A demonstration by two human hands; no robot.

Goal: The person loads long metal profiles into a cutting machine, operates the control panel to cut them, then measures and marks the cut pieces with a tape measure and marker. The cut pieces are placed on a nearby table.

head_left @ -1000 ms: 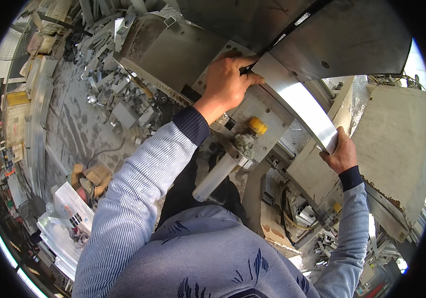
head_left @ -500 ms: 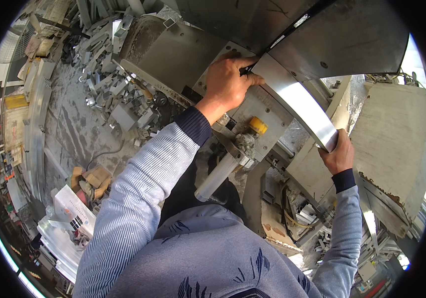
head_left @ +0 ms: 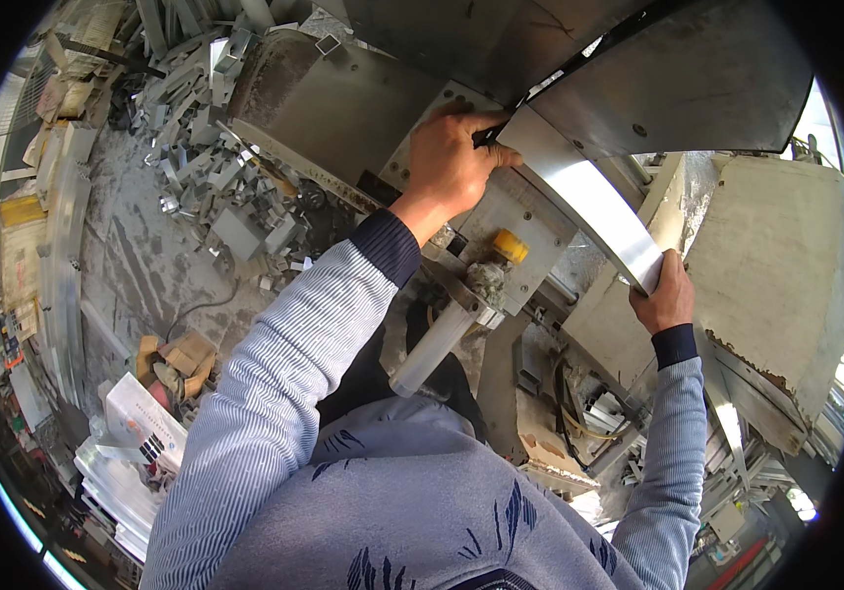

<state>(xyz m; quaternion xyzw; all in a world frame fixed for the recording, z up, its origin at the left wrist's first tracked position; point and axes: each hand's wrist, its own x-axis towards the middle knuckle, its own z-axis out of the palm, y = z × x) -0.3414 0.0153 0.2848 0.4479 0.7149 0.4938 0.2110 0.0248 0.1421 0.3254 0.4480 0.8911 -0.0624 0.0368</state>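
Observation:
A long, flat-faced silvery metal profile (head_left: 587, 187) slants across the machine bed, its upper left end running in beside the dark metal guards. My right hand (head_left: 665, 295) grips its lower right end, with the thumb on the near side. By the other end, my left hand (head_left: 450, 165) is curled over the machine plate. Its thumb tip touches the profile's near edge, and the forefinger reaches toward the guard. Something dark sits between thumb and forefinger, too hidden to name. Below this hand a yellow knob (head_left: 511, 246) and a pale cylinder (head_left: 434, 349) are fixed to the machine.
Large dark guard plates (head_left: 673, 84) overhang the far side. A heap of metal offcuts (head_left: 230, 187) covers the floor at left. A white carton (head_left: 142, 418) stands at lower left, and a pale worn panel (head_left: 776, 275) lies at right.
Both hands keep their places on the profile and the machine. The view has shifted slightly, and the right hand appears a little higher and further left in it.

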